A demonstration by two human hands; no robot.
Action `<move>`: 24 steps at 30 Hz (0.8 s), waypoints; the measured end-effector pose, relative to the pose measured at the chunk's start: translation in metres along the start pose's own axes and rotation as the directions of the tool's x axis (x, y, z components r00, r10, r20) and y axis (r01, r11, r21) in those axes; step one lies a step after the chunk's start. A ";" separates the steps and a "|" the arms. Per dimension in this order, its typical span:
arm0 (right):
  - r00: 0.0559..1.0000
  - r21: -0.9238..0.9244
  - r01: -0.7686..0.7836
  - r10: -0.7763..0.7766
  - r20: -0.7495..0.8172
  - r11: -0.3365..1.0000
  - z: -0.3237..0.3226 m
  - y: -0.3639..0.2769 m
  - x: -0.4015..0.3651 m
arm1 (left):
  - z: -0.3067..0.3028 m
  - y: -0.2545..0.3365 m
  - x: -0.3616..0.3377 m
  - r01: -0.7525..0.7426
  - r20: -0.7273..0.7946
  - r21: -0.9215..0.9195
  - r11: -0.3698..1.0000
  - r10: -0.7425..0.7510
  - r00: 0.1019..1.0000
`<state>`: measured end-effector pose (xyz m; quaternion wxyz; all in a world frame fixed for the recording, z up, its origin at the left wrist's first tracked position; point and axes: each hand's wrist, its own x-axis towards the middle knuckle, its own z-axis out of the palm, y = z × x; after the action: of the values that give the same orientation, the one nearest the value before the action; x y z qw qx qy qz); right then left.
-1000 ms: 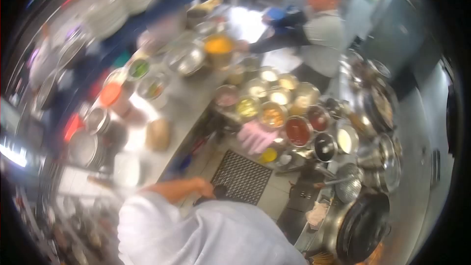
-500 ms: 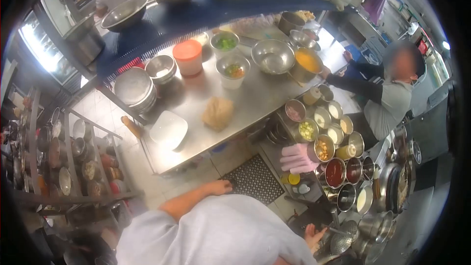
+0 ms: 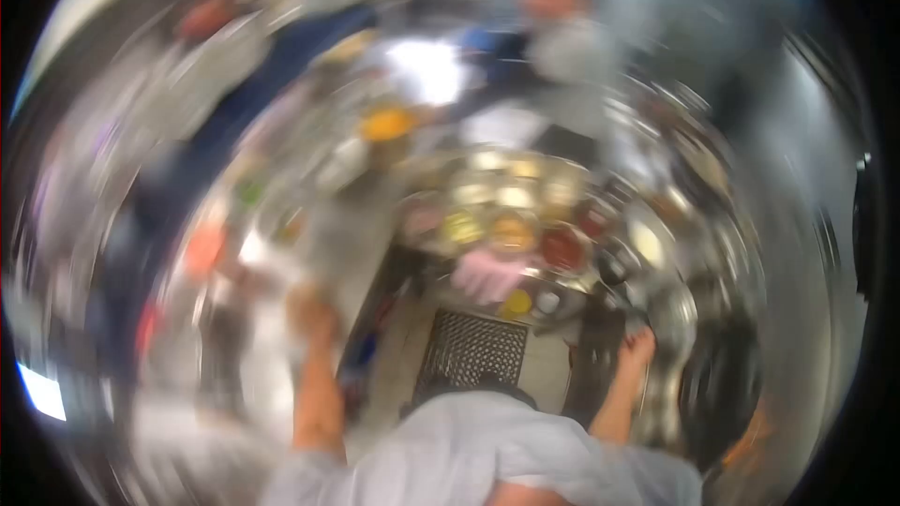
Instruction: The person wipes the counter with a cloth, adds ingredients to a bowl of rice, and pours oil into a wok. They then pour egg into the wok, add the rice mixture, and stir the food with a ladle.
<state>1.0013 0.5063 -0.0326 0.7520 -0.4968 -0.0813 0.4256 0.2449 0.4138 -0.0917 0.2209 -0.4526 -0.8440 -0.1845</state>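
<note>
The view is smeared by motion. My left arm stretches forward to the steel counter (image 3: 352,234), and my left hand (image 3: 323,326) is at the tan bundle (image 3: 304,303) there, its fingers blurred. On the other side, my right hand (image 3: 638,347) is closed beside the cooking station, among blurred metal utensils; what it grips is hidden. A pink glove (image 3: 489,275) lies at the front of the ingredient containers, with a small yellow container (image 3: 517,302) close by.
Ahead are several metal containers, one with red sauce (image 3: 564,248). A dark perforated mat (image 3: 473,349) covers part of the floor. Another person (image 3: 567,47) stands beyond the containers. A large dark wok (image 3: 720,389) is to the right, with an orange glow near it.
My view has swung right toward the ingredient containers. My left hand has gone from beside my body to the bundle on the counter. My right hand, open before, is now closed.
</note>
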 end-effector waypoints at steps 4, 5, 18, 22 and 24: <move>0.993 0.056 -0.115 0.114 0.019 0.992 0.057 -0.039 -0.166 | -0.144 0.051 0.088 0.478 0.696 -0.514 0.712 0.021 0.717; 0.993 0.025 -0.118 0.118 -0.013 0.993 0.051 -0.047 -0.184 | -0.159 0.079 0.087 0.529 0.692 -0.615 0.584 0.080 0.717; 0.937 -0.781 0.227 -0.350 0.011 0.582 0.058 -0.244 -0.100 | -0.196 0.312 -0.004 0.259 0.629 -0.751 0.607 0.778 -0.001; 0.966 -0.964 0.075 -0.260 0.007 0.253 0.068 -0.282 0.020 | -0.202 0.329 -0.006 0.227 0.669 -0.705 0.672 0.736 -0.106; 0.994 -0.934 -0.005 -0.104 -0.044 0.356 0.066 -0.301 0.067 | -0.205 0.334 -0.005 0.210 0.694 -0.677 0.706 0.707 -0.138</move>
<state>1.1754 0.5560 0.2259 0.3534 -0.8523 -0.2871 0.2574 0.5720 0.4796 0.1141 -0.5868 -0.6458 -0.4885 0.0012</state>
